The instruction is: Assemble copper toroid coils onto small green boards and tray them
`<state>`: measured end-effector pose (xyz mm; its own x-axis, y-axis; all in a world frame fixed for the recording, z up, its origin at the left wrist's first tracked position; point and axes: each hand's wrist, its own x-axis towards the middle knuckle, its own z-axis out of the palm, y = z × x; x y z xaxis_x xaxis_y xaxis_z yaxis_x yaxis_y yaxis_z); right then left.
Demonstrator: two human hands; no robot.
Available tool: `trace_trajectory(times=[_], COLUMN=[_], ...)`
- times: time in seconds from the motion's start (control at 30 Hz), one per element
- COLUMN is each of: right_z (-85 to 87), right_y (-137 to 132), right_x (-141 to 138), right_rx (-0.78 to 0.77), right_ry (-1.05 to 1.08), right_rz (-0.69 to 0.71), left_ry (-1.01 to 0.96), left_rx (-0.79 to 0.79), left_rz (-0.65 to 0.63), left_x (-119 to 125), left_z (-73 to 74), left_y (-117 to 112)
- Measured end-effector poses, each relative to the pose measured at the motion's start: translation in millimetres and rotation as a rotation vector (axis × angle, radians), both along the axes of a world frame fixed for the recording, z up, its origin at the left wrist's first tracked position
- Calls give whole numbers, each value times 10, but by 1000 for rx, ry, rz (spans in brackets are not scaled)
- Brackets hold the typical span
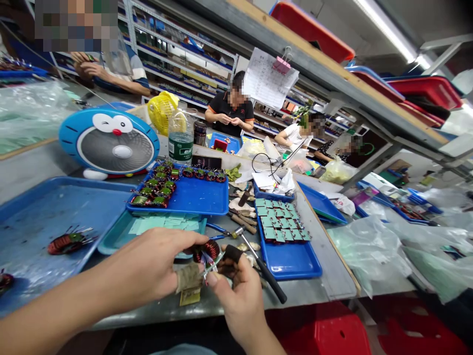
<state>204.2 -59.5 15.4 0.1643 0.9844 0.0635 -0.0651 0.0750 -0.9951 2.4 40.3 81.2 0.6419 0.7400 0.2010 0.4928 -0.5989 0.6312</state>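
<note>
Above the front edge of the bench, a ring-shaped copper-wound coil (pixel 207 251) is held between both hands. My left hand (pixel 158 261) grips it from the left, forefinger over its top. From the right, my right hand (pixel 238 283) closes in a pinch at the coil's near side, by its wire ends and a thin pale strip (pixel 213 265). Cloth wraps cover some fingers of both hands. Just beyond my right hand lies a hammer (pixel 260 264) with a black handle. Pliers with blue handles (pixel 218 230) lie behind the coil, partly hidden.
A blue tray (pixel 201 195) holds several coils; another blue tray (pixel 291 261) holds coils topped with pale green plates. Left is a large blue tray (pixel 33 197) with loose coils. A blue fan (pixel 118 143) and a bottle (pixel 181 140) stand behind. Co-workers sit across the bench.
</note>
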Motion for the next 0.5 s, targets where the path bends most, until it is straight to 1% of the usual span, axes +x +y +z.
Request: trace_trajectory(times=[0.1, 0.13, 0.27, 0.37, 0.5], right_z=[-7, -11, -47, -83, -92], right_y=[14, 16, -3, -36, -63], right_x=[-2, -3, -20, -43, -56], right_rx=[5, 5, 3, 4, 11], right_ry=[-13, -37, -120, -86, -16], right_rz=[5, 0, -38, -54, -46], left_ry=[153, 171, 154, 111, 118], left_rx=[60, 66, 86, 85, 57], left_rz=[-42, -44, -35, -39, -61], left_x=[19, 28, 71, 79, 40], left_z=[-13, -14, -5, 6, 16], left_y=[-8, -15, -52, -60, -52])
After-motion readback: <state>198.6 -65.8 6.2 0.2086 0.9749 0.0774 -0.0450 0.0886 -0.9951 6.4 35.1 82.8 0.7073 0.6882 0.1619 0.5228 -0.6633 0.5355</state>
